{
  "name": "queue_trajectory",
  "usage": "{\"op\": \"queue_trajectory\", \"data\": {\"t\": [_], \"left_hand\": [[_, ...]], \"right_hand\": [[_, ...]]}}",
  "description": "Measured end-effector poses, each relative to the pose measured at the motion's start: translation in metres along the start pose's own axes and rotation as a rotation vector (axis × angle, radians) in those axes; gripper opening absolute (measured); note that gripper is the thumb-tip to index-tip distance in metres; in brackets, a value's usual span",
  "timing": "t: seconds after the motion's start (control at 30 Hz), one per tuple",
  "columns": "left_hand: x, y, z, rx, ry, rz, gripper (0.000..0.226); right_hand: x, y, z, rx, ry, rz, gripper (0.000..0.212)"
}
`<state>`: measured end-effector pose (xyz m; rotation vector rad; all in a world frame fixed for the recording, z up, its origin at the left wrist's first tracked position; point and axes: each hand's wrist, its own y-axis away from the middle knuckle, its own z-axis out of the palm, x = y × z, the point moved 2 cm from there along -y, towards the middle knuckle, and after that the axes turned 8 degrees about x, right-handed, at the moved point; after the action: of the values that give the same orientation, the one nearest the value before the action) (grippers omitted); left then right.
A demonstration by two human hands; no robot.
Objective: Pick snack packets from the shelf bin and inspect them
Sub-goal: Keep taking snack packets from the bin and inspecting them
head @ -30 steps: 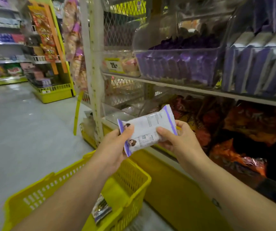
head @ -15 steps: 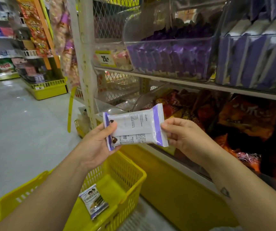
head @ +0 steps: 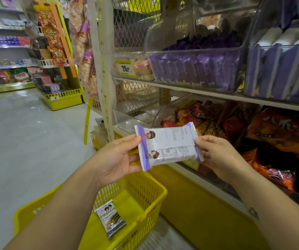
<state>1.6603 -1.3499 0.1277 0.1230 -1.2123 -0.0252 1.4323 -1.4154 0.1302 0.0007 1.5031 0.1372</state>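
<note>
Packet (head: 168,146): white wrapper with purple end bands, held level between both hands in front of the shelf, above the basket; printed back side with a centre seam and two small cartoon figures faces the camera.
Left hand (head: 117,159): palm up; thumb pressed on the packet's left purple band, fingers curled under that end, so the hand is clamped on the packet.
Right hand (head: 221,155): thumb and fingertips pinch the packet's right edge; closed on it.
Bin (head: 195,69): clear plastic, on the upper shelf, above and behind the packet; filled with upright purple packets.
Second bin (head: 280,71): just right of the first; purple-and-white packets standing in a row.
Price tag (head: 126,68): yellow, at the left of the upper shelf, reads 25.
Lower shelf (head: 280,134): orange and red snack bags, behind the hands.
Basket (head: 145,199): yellow, perforated walls, on the floor below the left forearm; one small packet (head: 110,218) lies flat on its bottom.
Floor (head: 27,141): pale, glossy; aisle runs to the left toward further shelves.
</note>
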Motion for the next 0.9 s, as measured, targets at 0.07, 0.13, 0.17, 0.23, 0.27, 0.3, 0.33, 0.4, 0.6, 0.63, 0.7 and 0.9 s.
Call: {"op": "queue_trajectory", "data": {"t": [0.07, 0.13, 0.17, 0.23, 0.27, 0.3, 0.33, 0.4, 0.6, 0.63, 0.7, 0.9], "left_hand": [[0.001, 0.003, 0.0, -0.037, -0.012, -0.035, 0.032], [0.001, 0.005, -0.002, -0.054, -0.028, -0.041, 0.045], [0.001, 0.006, -0.002, -0.057, -0.048, -0.037, 0.052], [-0.003, 0.005, -0.002, -0.041, -0.117, -0.02, 0.069], [-0.006, 0.004, -0.002, -0.021, -0.171, -0.015, 0.082], [-0.009, 0.003, -0.001, 0.005, -0.25, -0.008, 0.094], [-0.012, 0.004, 0.003, 0.015, -0.353, 0.014, 0.096], [-0.017, 0.004, 0.009, 0.034, -0.658, 0.104, 0.084], [-0.018, 0.004, 0.019, 0.15, -0.899, 0.448, 0.055], [-0.019, 0.004, 0.021, 0.132, -0.875, 0.47, 0.054], [-0.023, 0.005, 0.025, 0.105, -0.828, 0.476, 0.049], [-0.035, 0.004, 0.038, 0.143, -0.824, 0.542, 0.045]], "right_hand": [[0.0, 0.0, 0.001, 0.006, -0.014, 0.025, 0.018], [0.0, 0.001, 0.002, -0.007, -0.056, 0.047, 0.019], [-0.001, 0.002, 0.003, -0.013, -0.087, 0.055, 0.019], [-0.002, 0.004, 0.004, -0.02, -0.13, 0.045, 0.022], [-0.003, 0.005, 0.005, -0.022, -0.118, 0.022, 0.024], [-0.003, 0.006, 0.006, -0.026, -0.092, -0.01, 0.026], [-0.004, 0.006, 0.007, -0.028, -0.066, -0.045, 0.026], [-0.006, 0.008, 0.009, -0.026, -0.04, -0.108, 0.025], [-0.01, 0.013, 0.01, -0.053, -0.052, -0.145, 0.021], [-0.01, 0.014, 0.012, -0.064, -0.064, -0.131, 0.021], [-0.007, 0.018, 0.016, -0.079, -0.1, -0.098, 0.021], [-0.004, 0.026, 0.024, -0.18, -0.198, -0.024, 0.029]]}}
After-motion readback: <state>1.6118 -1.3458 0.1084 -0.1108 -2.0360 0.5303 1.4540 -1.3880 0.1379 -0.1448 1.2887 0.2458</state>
